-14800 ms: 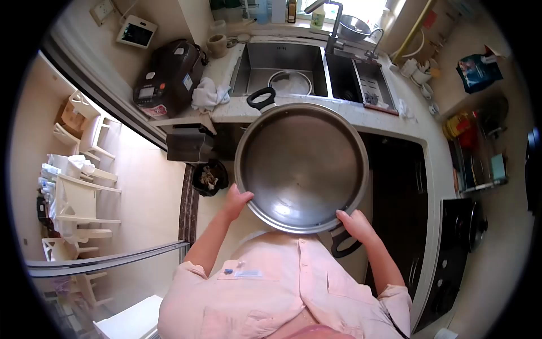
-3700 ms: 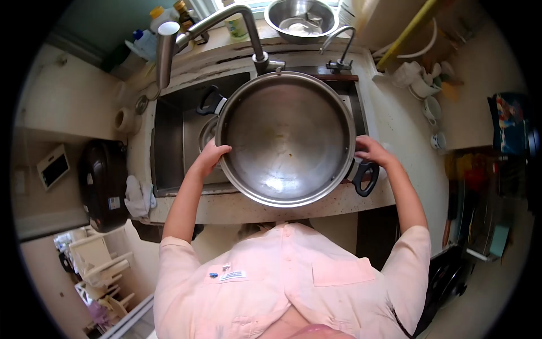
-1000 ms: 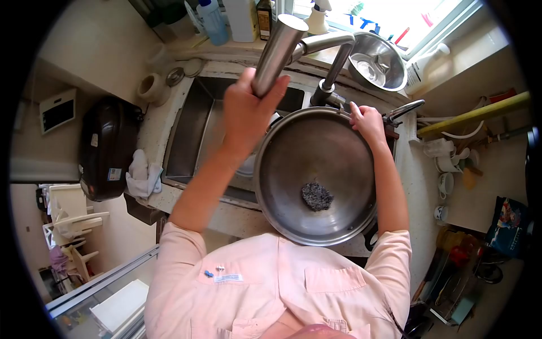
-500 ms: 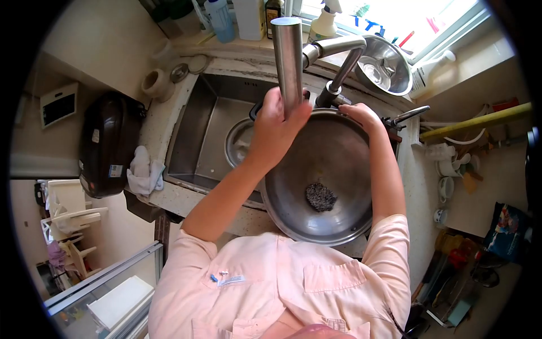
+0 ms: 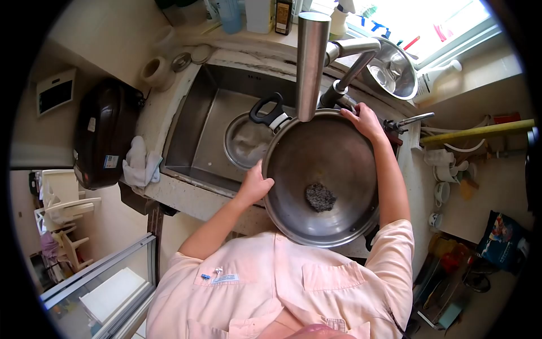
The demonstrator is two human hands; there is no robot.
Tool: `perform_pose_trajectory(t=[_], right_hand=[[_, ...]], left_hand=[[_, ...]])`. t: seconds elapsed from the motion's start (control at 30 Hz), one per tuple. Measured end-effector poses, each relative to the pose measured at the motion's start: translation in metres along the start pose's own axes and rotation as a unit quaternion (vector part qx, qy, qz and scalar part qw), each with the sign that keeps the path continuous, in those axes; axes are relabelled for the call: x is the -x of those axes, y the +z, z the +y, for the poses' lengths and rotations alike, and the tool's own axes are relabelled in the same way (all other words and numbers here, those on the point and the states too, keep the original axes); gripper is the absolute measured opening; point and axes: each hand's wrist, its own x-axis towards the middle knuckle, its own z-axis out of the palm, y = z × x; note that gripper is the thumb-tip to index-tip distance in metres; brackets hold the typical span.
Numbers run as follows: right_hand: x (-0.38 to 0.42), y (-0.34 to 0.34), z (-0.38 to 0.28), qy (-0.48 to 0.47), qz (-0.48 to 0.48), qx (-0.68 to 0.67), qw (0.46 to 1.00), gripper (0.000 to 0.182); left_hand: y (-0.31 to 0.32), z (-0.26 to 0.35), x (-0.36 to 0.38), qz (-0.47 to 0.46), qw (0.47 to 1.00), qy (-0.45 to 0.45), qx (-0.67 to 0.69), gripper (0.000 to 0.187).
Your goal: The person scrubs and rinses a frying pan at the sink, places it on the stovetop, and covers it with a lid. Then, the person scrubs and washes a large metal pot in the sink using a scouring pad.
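A wide steel wok (image 5: 316,147) rests tilted over the right part of the sink, with a dark steel-wool scourer (image 5: 320,196) lying in its bowl. My left hand (image 5: 254,185) is closed at the wok's left rim, its thumb by the edge and some fingers hidden. At the upper right rim, my right hand (image 5: 364,121) grips with the thumb over the edge. The wok's black handle (image 5: 266,108) sticks out at the upper left. Above the wok's far edge hangs the thick steel faucet head (image 5: 313,65); no running water shows.
A smaller round metal vessel (image 5: 243,144) sits in the sink basin (image 5: 206,135). Behind the faucet stands a steel bowl (image 5: 392,70). A white cloth (image 5: 140,164) hangs on the counter's left edge beside a dark brown appliance (image 5: 107,135). Cups (image 5: 442,192) are at right.
My left hand has left the faucet head and come down to the wok's left rim, uncovering the black handle. My right hand stays on the rim. The view has shifted slightly.
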Motion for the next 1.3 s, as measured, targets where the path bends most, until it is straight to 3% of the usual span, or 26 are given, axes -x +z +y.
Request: perform_pose_trajectory(t=[0.17,0.37,0.6,0.83,0.93,1.3], right_hand=[[-0.003,0.009,0.002,-0.050,0.057,-0.033,0.997,0.056],[-0.015,0.012,0.010,-0.081,0.085,-0.059,0.991,0.035],[-0.039,-0.005,0.015,-0.012,-0.037,-0.053,0.998,0.038],[-0.043,-0.006,0.027,0.056,-0.088,-0.107,0.989,0.037],[-0.042,0.004,0.046,0.084,-0.103,-0.244,0.961,0.041],[-0.038,0.007,0.044,0.082,-0.062,-0.258,0.961,0.042]], left_hand=[[0.002,-0.005,-0.003,0.025,0.997,0.073,-0.009,0.055],[-0.001,-0.007,-0.003,0.021,0.996,0.071,-0.051,0.058],[0.001,-0.013,-0.002,0.027,0.994,0.096,-0.037,0.062],[0.001,-0.021,-0.004,0.029,0.994,0.092,-0.050,0.062],[0.000,-0.017,-0.002,0.024,0.996,0.078,-0.046,0.062],[0.000,-0.015,-0.004,0.023,0.996,0.087,-0.030,0.060]])
